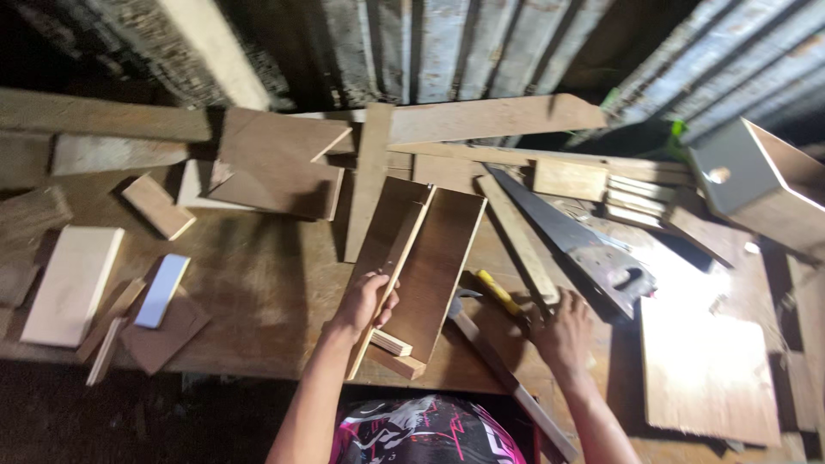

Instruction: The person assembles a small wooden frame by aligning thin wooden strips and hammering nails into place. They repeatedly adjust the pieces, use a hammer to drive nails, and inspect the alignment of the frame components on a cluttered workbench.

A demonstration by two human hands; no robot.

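A thin strip (391,266) is grasped on the bench (258,283) by the left hand (365,302), while whatever the right hand's (560,328) hidden fingers grip beside the hammer (494,344) cannot be told.

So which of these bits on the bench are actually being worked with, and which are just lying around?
In hand:
left hand grips thin wood strip on brown panel
right hand beside yellow-handled tool

Lying about:
handsaw
claw hammer
pale board
grey box
plywood sheet
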